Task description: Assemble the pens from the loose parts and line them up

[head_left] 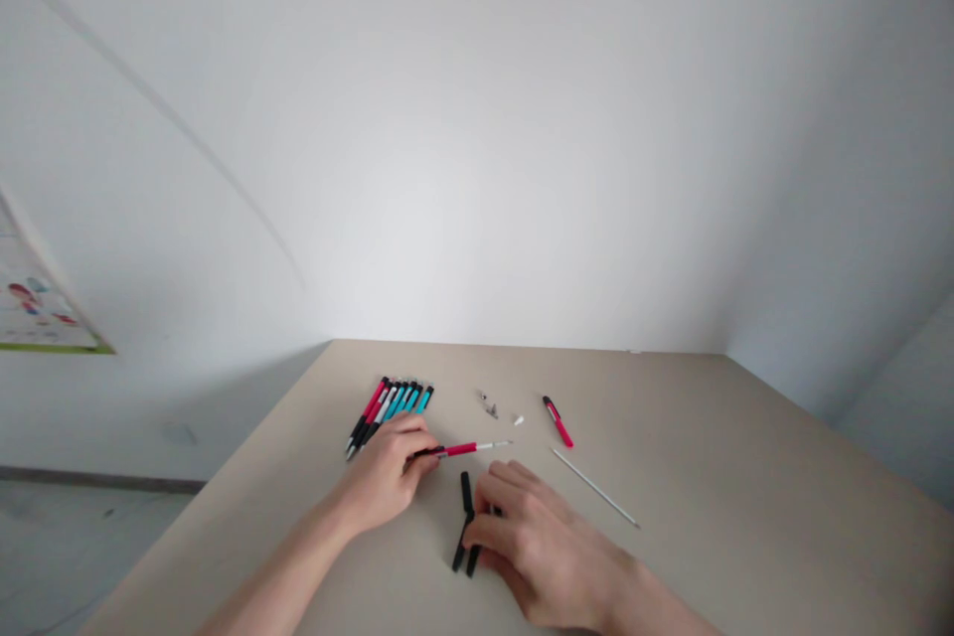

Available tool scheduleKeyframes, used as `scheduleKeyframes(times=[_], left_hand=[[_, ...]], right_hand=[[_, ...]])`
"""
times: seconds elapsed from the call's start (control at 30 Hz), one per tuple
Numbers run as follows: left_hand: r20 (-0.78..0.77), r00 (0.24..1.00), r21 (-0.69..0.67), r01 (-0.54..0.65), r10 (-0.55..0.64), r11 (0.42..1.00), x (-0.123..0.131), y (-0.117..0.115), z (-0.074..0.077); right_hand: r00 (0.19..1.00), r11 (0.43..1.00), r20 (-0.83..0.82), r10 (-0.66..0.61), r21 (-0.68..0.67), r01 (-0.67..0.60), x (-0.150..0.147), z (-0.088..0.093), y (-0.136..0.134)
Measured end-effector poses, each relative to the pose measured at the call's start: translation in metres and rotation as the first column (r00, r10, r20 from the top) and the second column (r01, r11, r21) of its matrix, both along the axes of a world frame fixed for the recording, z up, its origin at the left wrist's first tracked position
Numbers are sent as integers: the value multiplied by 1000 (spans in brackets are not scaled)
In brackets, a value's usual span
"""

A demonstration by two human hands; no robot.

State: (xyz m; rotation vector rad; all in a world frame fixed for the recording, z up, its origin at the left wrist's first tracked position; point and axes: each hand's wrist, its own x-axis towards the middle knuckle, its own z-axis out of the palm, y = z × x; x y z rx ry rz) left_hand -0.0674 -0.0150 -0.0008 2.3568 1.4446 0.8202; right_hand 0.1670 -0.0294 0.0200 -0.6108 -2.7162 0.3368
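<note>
My left hand [398, 467] pinches the upper half of a red pen barrel [458, 449] by its black end. A thin white refill [493, 444] sticks out of the barrel's open right end. My right hand [533, 532] is lowered to the table, its fingers closed around a black pen grip [475, 556] that they partly cover. Beside those fingers lie more short black tubes, one farther back [466, 492] and one slanting to the left [459, 552]. Right of the hands rests a loose white refill [596, 487].
Behind my left hand, several assembled pens [380, 407] in red, white and blue lie side by side. A red upper barrel with a black clip [557, 420] lies at the back right. Small springs [490, 408] and white tips [518, 419] are scattered mid-table. A wall [522, 219] borders the table's far edge.
</note>
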Motion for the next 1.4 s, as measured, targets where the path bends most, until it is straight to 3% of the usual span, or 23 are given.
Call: scheduleKeyframes(times=[0.23, 0.3, 0.37, 0.47, 0.57, 0.73, 0.83, 1.13, 1.23, 1.4], left_hand=[[18, 1000, 7, 5, -6, 1000, -1, 0, -1], [14, 1000, 8, -3, 3, 1000, -2, 0, -1], [7, 1000, 11, -11, 11, 1000, -2, 0, 0], [-1, 1000, 11, -13, 13, 1000, -2, 0, 1], [4, 1000, 3, -4, 4, 1000, -2, 0, 2], [8, 1000, -5, 0, 0, 1000, -2, 0, 2], [3, 1000, -10, 4, -4, 1000, -2, 0, 2], [17, 999, -9, 32, -32, 999, -2, -1, 1], [29, 998, -4, 50, -49, 999, -1, -2, 3], [15, 997, 12, 78, -79, 997, -1, -2, 4]], right_hand=[[999, 997, -2, 33, -67, -33, -2, 0, 0], [995, 991, -95, -17, -131, 5, 1, 0, 2], [959, 968, -243, -146, -234, 88, 6, -4, 9], [765, 872, -466, -444, -422, 248, 15, -15, 25], [576, 804, -594, -562, -557, 209, 20, -26, 40], [430, 654, -585, -688, -757, 17, 17, -29, 47], [371, 603, -575, -729, -796, -51, 16, -27, 44], [420, 536, -503, -756, -843, -45, 9, -24, 40], [459, 543, -477, -749, -840, 13, 6, -29, 39], [555, 602, -411, -724, -769, 216, 8, -35, 40]])
